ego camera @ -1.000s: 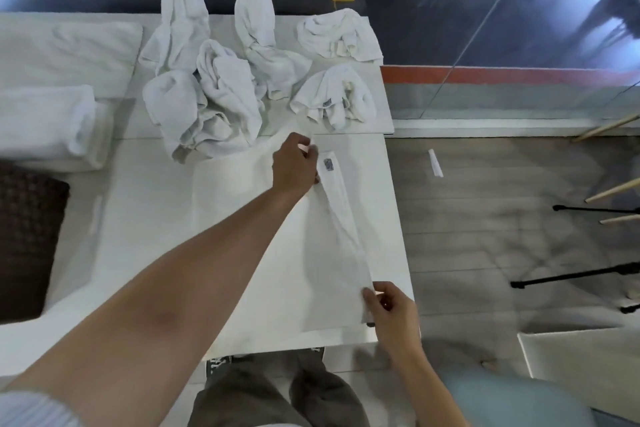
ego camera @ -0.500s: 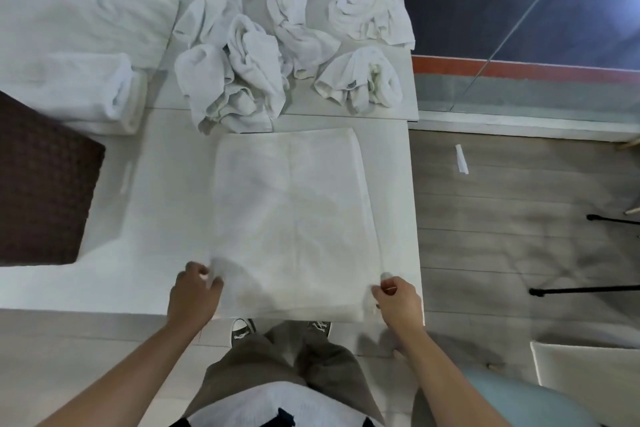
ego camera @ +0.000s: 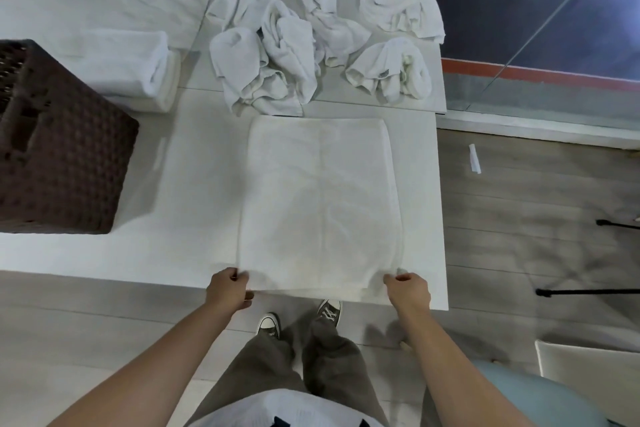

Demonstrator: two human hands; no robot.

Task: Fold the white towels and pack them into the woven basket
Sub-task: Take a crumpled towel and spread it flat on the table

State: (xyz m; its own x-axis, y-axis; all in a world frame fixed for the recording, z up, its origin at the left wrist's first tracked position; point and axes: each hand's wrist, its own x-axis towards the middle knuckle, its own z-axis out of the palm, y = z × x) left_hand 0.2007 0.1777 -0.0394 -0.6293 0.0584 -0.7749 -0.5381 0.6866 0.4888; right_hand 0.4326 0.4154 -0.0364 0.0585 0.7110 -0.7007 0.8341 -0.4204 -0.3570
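A white towel (ego camera: 320, 198) lies flat on the white table (ego camera: 194, 191), folded once into a tall rectangle. My left hand (ego camera: 228, 289) pinches its near left corner at the table's front edge. My right hand (ego camera: 407, 289) pinches the near right corner. Several crumpled white towels (ego camera: 277, 55) are heaped at the far side of the table, with two more (ego camera: 389, 71) to the right. The dark brown woven basket (ego camera: 62, 149) stands at the left edge of the table. Beside it lies a rolled white towel (ego camera: 131, 66).
A flat white cushion (ego camera: 104, 0) lies at the back left. A glass wall rises behind the table. Grey wooden floor spreads to the right, with black tripod legs (ego camera: 588, 291) and a paper scrap (ego camera: 474, 158). My shoes (ego camera: 301, 315) show below the table edge.
My left hand has left the towel's far corner and come back to the near left corner. The towel now lies flat and smooth. The view has tilted down.
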